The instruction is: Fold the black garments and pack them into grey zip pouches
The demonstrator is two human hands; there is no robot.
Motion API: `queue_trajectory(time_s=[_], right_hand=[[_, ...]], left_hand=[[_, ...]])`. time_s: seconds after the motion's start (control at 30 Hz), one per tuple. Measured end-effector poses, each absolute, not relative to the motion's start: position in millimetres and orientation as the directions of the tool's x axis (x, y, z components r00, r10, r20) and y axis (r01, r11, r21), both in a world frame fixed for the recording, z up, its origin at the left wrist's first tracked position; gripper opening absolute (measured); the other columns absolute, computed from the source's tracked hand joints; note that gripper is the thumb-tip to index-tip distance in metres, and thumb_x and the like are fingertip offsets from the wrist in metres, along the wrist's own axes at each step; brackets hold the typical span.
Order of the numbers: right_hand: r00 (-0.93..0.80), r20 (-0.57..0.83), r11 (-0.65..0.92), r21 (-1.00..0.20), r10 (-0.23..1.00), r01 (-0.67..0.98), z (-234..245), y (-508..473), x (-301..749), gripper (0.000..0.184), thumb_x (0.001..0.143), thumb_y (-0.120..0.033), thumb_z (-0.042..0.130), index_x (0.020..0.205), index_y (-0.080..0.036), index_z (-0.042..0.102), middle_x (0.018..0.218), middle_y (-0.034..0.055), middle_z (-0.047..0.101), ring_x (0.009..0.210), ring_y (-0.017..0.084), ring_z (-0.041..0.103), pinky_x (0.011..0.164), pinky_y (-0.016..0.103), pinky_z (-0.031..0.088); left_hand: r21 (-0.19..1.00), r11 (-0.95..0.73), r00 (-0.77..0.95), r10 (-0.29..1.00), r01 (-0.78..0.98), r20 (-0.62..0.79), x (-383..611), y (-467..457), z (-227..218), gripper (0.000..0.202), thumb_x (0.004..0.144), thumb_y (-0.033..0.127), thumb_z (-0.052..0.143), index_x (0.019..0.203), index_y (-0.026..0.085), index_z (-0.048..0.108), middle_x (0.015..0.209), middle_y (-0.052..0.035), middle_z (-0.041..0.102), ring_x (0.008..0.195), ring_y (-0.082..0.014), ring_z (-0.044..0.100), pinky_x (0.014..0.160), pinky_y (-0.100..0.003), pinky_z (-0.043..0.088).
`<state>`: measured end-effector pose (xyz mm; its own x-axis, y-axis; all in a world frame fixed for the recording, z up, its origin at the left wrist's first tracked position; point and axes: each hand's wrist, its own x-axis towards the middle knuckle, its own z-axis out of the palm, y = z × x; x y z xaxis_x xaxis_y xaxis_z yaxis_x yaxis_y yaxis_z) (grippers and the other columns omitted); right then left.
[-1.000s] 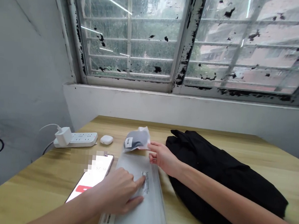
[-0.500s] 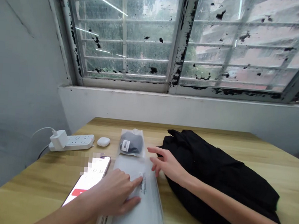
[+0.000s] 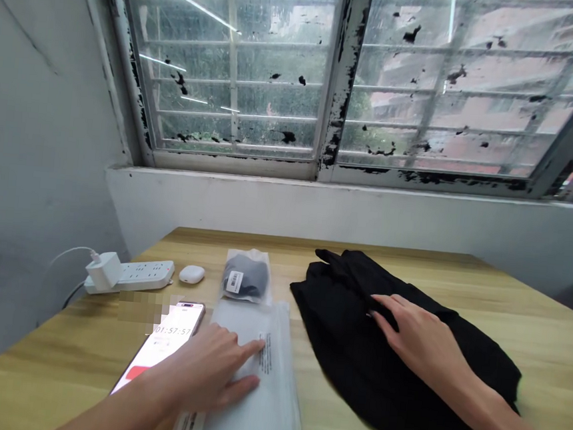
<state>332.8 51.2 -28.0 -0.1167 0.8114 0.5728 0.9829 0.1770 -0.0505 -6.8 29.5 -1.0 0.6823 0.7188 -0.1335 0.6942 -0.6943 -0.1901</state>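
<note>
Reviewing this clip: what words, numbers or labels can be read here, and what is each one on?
"01:57:57" on the smartphone screen.
Printed text block on the frosted plastic bag: too small to read.
Barcode sticker on the small clear packet: too small to read.
Label at the bag's near end: too blurred to read.
</note>
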Motion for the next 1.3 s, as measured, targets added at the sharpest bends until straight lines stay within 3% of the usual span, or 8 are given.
queue_trajectory(time_s=[0.27, 0.33, 0.47, 0.57, 0.73, 0.93, 1.13, 1.3], right_hand=[[0.250, 0.838, 0.411, -0.471, 0.486, 0.780, 5, 37, 330, 0.012, 0.091, -0.032, 0.055, 0.093, -0.026, 0.065, 0.088, 0.0072, 0.073, 0.076, 0.025, 0.071, 0.060, 0.034, 0.056], [0.194, 0.851, 0.467, -0.443, 0.489, 0.766, 9, 27, 322, 0.011, 0.090, -0.031, 0.055, 0.090, -0.026, 0.065, 0.085, 0.0061, 0.071, 0.074, 0.023, 0.070, 0.059, 0.032, 0.054], [-0.166, 0.676, 0.502, -0.336, 0.718, 0.797, 4, 17, 309, 0.015, 0.088, -0.036, 0.057, 0.082, -0.025, 0.065, 0.054, -0.0032, 0.059, 0.044, 0.016, 0.055, 0.047, 0.028, 0.043], [-0.160, 0.550, 0.373, -0.302, 0.820, 0.877, -9, 23, 306, 0.026, 0.085, -0.048, 0.063, 0.095, -0.024, 0.067, 0.044, -0.0083, 0.048, 0.034, 0.014, 0.046, 0.041, 0.027, 0.031], [-0.114, 0.581, 0.348, -0.308, 0.806, 0.885, -16, 35, 310, 0.026, 0.094, -0.041, 0.052, 0.072, -0.026, 0.057, 0.048, -0.0033, 0.056, 0.038, 0.017, 0.051, 0.044, 0.029, 0.034], [0.031, 0.838, 0.498, -0.353, 0.544, 0.792, 1, 17, 311, 0.012, 0.092, -0.037, 0.053, 0.085, -0.029, 0.057, 0.072, 0.0046, 0.069, 0.062, 0.024, 0.067, 0.059, 0.034, 0.051], [-0.294, 0.661, 0.548, -0.212, 0.691, 0.810, -10, 15, 296, 0.048, 0.094, -0.043, 0.053, 0.053, -0.024, 0.038, 0.050, -0.0025, 0.048, 0.041, 0.012, 0.045, 0.044, 0.027, 0.033], [-0.164, 0.569, 0.312, -0.172, 0.806, 0.935, -26, 27, 298, 0.022, 0.079, -0.043, 0.070, 0.087, -0.024, 0.062, 0.076, 0.0028, 0.070, 0.052, 0.020, 0.064, 0.047, 0.029, 0.043]], left_hand=[[-0.188, -0.686, 0.684, 0.724, 0.702, -0.090, -11, 33, -8, 0.042, 0.099, 0.040, 0.049, 0.136, 0.022, 0.059, 0.075, -0.0069, 0.072, 0.066, -0.0261, 0.069, 0.058, -0.031, 0.045], [-0.180, -0.689, 0.685, 0.723, 0.702, -0.094, -11, 33, -8, 0.043, 0.100, 0.039, 0.049, 0.137, 0.021, 0.059, 0.074, -0.0070, 0.071, 0.067, -0.0264, 0.069, 0.059, -0.031, 0.045], [-0.168, -0.686, 0.671, 0.728, 0.709, -0.141, -9, 33, -6, 0.045, 0.101, 0.039, 0.048, 0.141, 0.019, 0.056, 0.077, -0.0092, 0.072, 0.069, -0.0288, 0.069, 0.061, -0.035, 0.047], [-0.156, -0.675, 0.655, 0.737, 0.721, -0.164, -7, 32, -2, 0.045, 0.101, 0.038, 0.048, 0.142, 0.019, 0.055, 0.080, -0.0104, 0.073, 0.071, -0.0300, 0.070, 0.063, -0.036, 0.049], [-0.151, -0.676, 0.648, 0.735, 0.721, -0.199, -6, 32, 1, 0.047, 0.102, 0.039, 0.046, 0.144, 0.019, 0.053, 0.084, -0.0119, 0.075, 0.074, -0.0316, 0.071, 0.063, -0.038, 0.050], [-0.168, -0.687, 0.671, 0.727, 0.707, -0.147, -9, 32, -5, 0.045, 0.101, 0.039, 0.047, 0.141, 0.019, 0.056, 0.079, -0.0094, 0.073, 0.070, -0.0282, 0.070, 0.061, -0.033, 0.047], [-0.177, -0.688, 0.675, 0.725, 0.704, -0.136, -9, 32, -2, 0.043, 0.099, 0.039, 0.051, 0.136, 0.019, 0.061, 0.079, -0.0104, 0.074, 0.069, -0.0280, 0.070, 0.061, -0.033, 0.048], [-0.186, -0.682, 0.667, 0.731, 0.707, -0.143, -7, 31, 0, 0.043, 0.099, 0.038, 0.052, 0.136, 0.018, 0.061, 0.079, -0.0105, 0.074, 0.070, -0.0293, 0.071, 0.061, -0.034, 0.050]])
